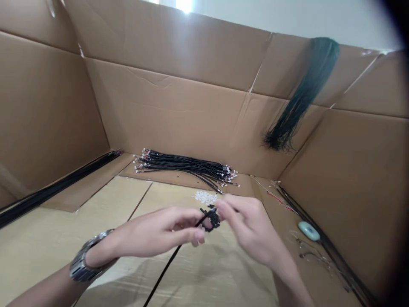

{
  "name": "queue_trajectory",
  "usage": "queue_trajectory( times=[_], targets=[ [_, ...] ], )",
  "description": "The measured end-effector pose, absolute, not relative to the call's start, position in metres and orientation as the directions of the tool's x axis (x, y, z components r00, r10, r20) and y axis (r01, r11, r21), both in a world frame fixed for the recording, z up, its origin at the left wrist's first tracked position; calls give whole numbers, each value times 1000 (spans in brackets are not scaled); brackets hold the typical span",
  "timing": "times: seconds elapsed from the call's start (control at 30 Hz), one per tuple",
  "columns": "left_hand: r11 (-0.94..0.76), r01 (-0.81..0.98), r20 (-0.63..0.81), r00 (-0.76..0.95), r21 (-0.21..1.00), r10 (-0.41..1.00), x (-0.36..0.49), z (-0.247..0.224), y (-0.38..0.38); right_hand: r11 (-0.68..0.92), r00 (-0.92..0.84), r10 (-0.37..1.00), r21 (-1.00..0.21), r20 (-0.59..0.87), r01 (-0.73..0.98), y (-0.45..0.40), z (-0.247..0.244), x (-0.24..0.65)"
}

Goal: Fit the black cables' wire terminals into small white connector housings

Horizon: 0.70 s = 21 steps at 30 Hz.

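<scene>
A thin black cable (162, 273) runs up from the bottom edge into my left hand (159, 232), whose thumb and fingers close around it; a metal-band watch (88, 258) is on that wrist. The cable's tip reaches my right hand (252, 226), which pinches there with thumb and forefinger; the fingertips are blurred and partly hide the tip. Just behind and below the cable end, a small heap of short black pieces (212, 222) lies on the table. Beyond it is a loose pile of small white pieces (204, 197).
Cardboard walls (179, 106) enclose the table on three sides. A bundle of black cables with white connectors (185, 162) lies along the back. Long black cables (64, 181) line the left. Dark green strands (303, 94) hang at the back right, above an oval teal object (309, 231).
</scene>
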<state>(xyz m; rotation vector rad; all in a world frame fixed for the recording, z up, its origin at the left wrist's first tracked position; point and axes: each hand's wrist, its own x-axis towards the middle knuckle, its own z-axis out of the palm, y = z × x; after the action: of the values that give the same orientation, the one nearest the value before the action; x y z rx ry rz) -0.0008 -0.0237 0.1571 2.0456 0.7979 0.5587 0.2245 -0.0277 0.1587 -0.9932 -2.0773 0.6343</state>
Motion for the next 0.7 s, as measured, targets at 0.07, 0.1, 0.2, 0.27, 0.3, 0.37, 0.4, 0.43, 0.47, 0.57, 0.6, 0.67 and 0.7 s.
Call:
queue_trajectory(
  times=[0.07, 0.1, 0.2, 0.27, 0.3, 0.37, 0.4, 0.43, 0.47, 0.57, 0.6, 0.67, 0.7],
  targets=[
    [-337, 276, 63, 683, 900, 727, 2, 150, -16, 570, -534, 788, -694, 308, 440, -16, 157, 216],
    [-292, 255, 55, 660, 922, 749, 3, 147, -12, 557, -573, 781, -694, 249, 457, -10, 156, 217],
    [-186, 182, 51, 569, 966, 821, 3, 138, 0, 489, -582, 812, -592, 43, 640, 13, 148, 233],
    [-146, 162, 38, 534, 976, 845, 3, 134, 5, 416, -502, 858, -430, -106, 801, 28, 133, 243],
    [-137, 156, 35, 528, 978, 849, 3, 133, 7, 395, -483, 862, -392, -154, 831, 35, 123, 244],
    [-147, 141, 54, 518, 979, 854, 5, 133, 9, 346, -439, 851, -323, -287, 881, 45, 100, 239],
    [-167, 132, 78, 509, 977, 857, 7, 134, 10, 325, -416, 840, -292, -349, 900, 49, 89, 233],
    [-190, 126, 103, 498, 974, 861, 8, 135, 10, 312, -400, 825, -267, -400, 912, 52, 80, 227],
    [-211, 122, 127, 485, 970, 865, 10, 136, 11, 307, -390, 816, -251, -426, 918, 54, 72, 222],
    [-221, 78, 162, 459, 972, 874, 12, 140, 11, 332, -408, 813, -246, -415, 911, 55, 62, 214],
    [-211, 54, 164, 455, 976, 875, 12, 141, 11, 346, -422, 819, -254, -389, 903, 55, 62, 214],
    [-192, 24, 162, 439, 981, 884, 11, 140, 12, 375, -452, 836, -278, -311, 884, 54, 67, 218],
    [-189, 25, 161, 424, 982, 891, 10, 138, 12, 392, -468, 844, -294, -262, 872, 53, 72, 219]
  ],
)
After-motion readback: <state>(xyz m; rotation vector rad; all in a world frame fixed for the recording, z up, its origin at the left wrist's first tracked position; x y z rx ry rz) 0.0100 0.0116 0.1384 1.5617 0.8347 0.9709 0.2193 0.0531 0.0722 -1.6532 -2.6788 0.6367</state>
